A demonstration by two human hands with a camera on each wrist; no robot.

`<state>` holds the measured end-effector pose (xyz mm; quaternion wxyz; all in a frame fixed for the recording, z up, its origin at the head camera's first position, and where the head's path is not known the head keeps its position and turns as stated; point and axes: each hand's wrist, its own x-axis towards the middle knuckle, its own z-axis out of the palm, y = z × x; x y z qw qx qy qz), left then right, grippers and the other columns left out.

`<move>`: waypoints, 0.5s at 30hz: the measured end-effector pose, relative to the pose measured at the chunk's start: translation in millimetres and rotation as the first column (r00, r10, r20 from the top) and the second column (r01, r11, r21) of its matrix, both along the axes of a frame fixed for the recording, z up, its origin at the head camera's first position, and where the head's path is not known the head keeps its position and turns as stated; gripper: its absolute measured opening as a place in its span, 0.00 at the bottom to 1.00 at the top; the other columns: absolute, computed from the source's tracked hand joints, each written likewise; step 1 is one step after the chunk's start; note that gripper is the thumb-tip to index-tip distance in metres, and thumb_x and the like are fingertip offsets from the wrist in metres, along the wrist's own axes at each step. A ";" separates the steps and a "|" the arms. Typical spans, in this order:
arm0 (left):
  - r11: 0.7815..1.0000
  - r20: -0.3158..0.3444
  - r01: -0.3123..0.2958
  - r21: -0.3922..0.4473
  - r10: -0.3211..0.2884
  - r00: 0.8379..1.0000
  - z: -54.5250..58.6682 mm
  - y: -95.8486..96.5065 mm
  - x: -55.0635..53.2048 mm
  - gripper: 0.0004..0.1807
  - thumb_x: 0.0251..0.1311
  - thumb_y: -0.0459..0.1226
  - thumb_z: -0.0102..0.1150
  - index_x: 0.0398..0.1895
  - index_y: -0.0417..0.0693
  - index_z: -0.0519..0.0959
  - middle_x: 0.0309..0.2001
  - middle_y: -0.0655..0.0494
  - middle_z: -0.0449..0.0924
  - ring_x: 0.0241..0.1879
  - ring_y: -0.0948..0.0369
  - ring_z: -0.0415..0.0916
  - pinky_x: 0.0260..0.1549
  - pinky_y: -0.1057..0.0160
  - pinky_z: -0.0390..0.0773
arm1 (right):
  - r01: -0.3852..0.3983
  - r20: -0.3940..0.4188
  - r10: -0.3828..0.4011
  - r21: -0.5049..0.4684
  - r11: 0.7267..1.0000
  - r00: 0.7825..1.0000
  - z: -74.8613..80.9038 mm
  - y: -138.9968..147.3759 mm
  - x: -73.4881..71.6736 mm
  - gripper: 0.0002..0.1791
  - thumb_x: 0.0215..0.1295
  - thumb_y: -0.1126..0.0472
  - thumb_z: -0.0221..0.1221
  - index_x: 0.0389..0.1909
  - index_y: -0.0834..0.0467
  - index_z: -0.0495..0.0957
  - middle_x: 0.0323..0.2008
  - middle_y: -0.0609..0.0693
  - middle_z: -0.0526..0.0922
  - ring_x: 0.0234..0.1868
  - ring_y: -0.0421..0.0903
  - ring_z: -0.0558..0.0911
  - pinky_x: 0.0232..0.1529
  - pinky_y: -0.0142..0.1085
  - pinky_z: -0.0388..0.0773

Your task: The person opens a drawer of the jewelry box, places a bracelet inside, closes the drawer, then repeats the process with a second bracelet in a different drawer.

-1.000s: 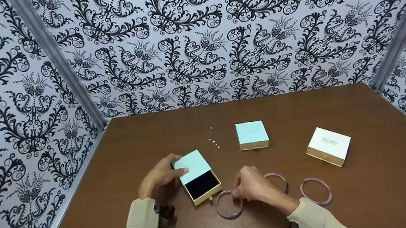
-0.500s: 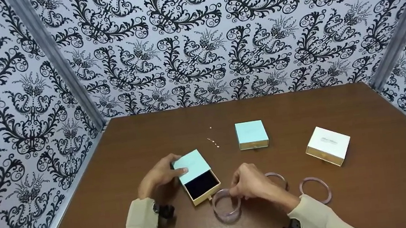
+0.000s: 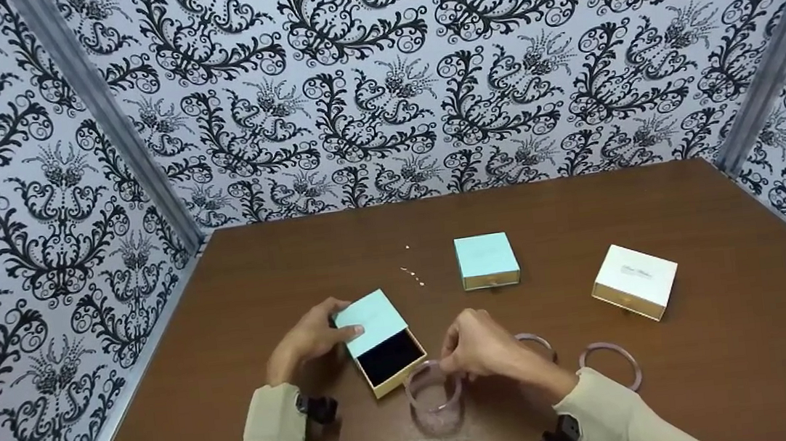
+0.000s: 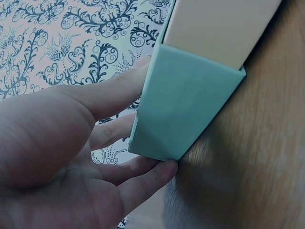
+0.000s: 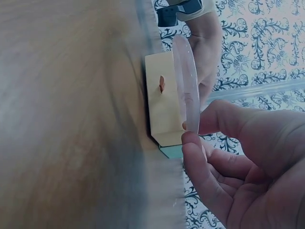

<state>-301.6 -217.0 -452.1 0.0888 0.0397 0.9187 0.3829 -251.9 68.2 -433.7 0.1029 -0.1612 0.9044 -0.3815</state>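
My left hand (image 3: 310,339) holds a turquoise drawer box (image 3: 372,317) on the brown table, thumb on its top and fingers along the far side. The box's drawer (image 3: 390,357) is pulled partway out toward me, with a dark lining and nothing in it. My right hand (image 3: 481,350) pinches a pale purple bangle (image 5: 190,90) between thumb and index finger. The bangle is raised above the table, just in front of the drawer's tan front (image 5: 163,102). A small brown pull tab (image 5: 162,84) shows on that front in the right wrist view.
Two more bangles lie on the table: one bangle (image 3: 538,339) partly hidden behind my right hand, another bangle (image 3: 606,345) farther right. A closed turquoise box (image 3: 486,256) and a white box (image 3: 636,274) stand behind. Small pale bits (image 3: 412,274) are scattered beyond the held box.
My right hand has lifted the bangle off the table and shifted it slightly left and away from me, nearer the drawer. My left hand and the box have stayed put.
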 end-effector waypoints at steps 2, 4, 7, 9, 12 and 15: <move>1.000 0.002 0.005 0.006 -0.005 1.000 -0.3 -0.5 0.0 0.28 0.64 0.43 0.66 0.65 0.44 0.73 0.66 0.42 0.73 0.66 0.46 0.69 0.66 0.43 0.68 | -0.002 -0.001 0.002 0.000 1.000 1.000 1.1 -1.0 -1.3 0.06 0.49 0.67 0.69 0.18 0.55 0.87 0.13 0.45 0.83 0.11 0.40 0.79 0.15 0.29 0.75; 1.000 0.007 0.002 0.007 -0.002 1.000 -0.5 -0.5 -0.2 0.28 0.64 0.44 0.66 0.65 0.45 0.73 0.67 0.41 0.72 0.68 0.45 0.68 0.67 0.42 0.67 | -0.006 -0.004 0.006 0.006 1.000 1.000 2.1 -2.1 -2.6 0.06 0.49 0.67 0.69 0.18 0.54 0.87 0.14 0.45 0.83 0.11 0.39 0.79 0.14 0.29 0.75; 1.000 0.014 0.000 0.002 0.000 1.000 0.0 -0.4 -0.5 0.29 0.64 0.44 0.66 0.66 0.46 0.73 0.68 0.41 0.71 0.69 0.45 0.67 0.67 0.42 0.67 | -0.011 -0.012 0.012 0.014 1.000 1.000 3.2 -3.9 -4.8 0.06 0.49 0.67 0.69 0.18 0.55 0.87 0.13 0.45 0.83 0.11 0.37 0.77 0.14 0.29 0.74; 1.000 0.015 -0.003 0.001 0.003 1.000 0.3 0.2 -0.8 0.28 0.64 0.44 0.66 0.65 0.46 0.73 0.68 0.41 0.71 0.69 0.45 0.67 0.67 0.42 0.67 | -0.015 -0.017 0.015 0.017 1.000 1.000 3.8 -5.1 -6.4 0.06 0.50 0.67 0.69 0.18 0.55 0.88 0.13 0.44 0.83 0.11 0.38 0.78 0.15 0.28 0.74; 1.000 0.010 -0.002 0.008 0.002 1.000 0.0 0.7 -0.3 0.28 0.64 0.44 0.66 0.65 0.46 0.73 0.67 0.41 0.72 0.68 0.45 0.68 0.66 0.42 0.68 | -0.023 -0.022 0.023 0.016 1.000 0.999 5.7 -7.3 -8.4 0.07 0.50 0.66 0.68 0.18 0.54 0.87 0.13 0.45 0.83 0.12 0.39 0.79 0.15 0.28 0.74; 0.999 0.011 -0.013 0.030 0.013 1.000 -1.5 1.3 0.3 0.28 0.63 0.43 0.67 0.64 0.45 0.73 0.63 0.44 0.76 0.61 0.49 0.73 0.64 0.45 0.70 | -0.043 -0.030 0.044 0.006 0.999 0.999 7.0 -9.5 -9.6 0.08 0.51 0.66 0.67 0.16 0.53 0.87 0.14 0.46 0.84 0.11 0.38 0.78 0.14 0.28 0.72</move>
